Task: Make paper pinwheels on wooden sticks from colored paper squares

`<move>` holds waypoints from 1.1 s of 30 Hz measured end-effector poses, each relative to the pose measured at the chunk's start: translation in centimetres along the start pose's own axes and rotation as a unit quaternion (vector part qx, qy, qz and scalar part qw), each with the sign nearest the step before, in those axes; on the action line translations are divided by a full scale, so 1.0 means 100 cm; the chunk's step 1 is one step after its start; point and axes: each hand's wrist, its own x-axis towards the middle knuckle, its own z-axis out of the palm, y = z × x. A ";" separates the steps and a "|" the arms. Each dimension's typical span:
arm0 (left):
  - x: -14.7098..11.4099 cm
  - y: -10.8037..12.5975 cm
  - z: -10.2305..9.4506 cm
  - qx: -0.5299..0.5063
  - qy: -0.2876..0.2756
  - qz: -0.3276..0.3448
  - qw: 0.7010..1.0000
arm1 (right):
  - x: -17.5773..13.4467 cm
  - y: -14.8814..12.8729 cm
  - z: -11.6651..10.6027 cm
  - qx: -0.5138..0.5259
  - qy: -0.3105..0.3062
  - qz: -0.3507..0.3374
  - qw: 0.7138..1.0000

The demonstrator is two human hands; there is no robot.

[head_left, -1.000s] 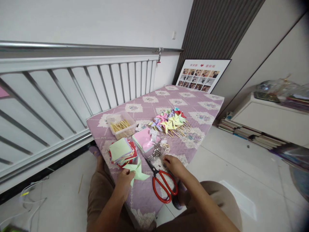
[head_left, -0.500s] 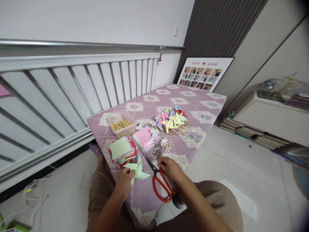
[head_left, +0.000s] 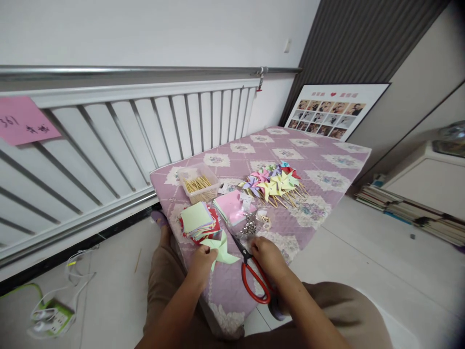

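My left hand (head_left: 204, 260) pinches a pale green paper pinwheel (head_left: 224, 251) near its middle, over the front of the table. My right hand (head_left: 268, 254) is closed, its fingertips together beside a clear bag of small metal fasteners (head_left: 249, 227); whatever they hold is too small or hidden to tell. Scissors with red handles (head_left: 256, 282) lie just left of and partly under my right hand, dark blades toward the bag. Left of the bag are a stack of coloured paper squares (head_left: 197, 218) and some pink paper sheets (head_left: 230, 205).
A clear plastic box (head_left: 200, 182) of wooden sticks stands near the radiator (head_left: 203, 116). Finished pinwheels on sticks (head_left: 275, 183) lie in a pile farther back. A small round container (head_left: 263, 219) sits right of the bag. A power strip (head_left: 54, 317) with cables lies on the floor.
My view has turned left, so everything sits farther right in the picture, and the pink note and power strip show more. Both hands stay about where they were over the table.
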 end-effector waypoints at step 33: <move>-0.078 0.070 0.019 0.008 -0.118 0.102 0.988 | -0.057 -0.092 -0.033 0.280 0.097 -0.097 0.950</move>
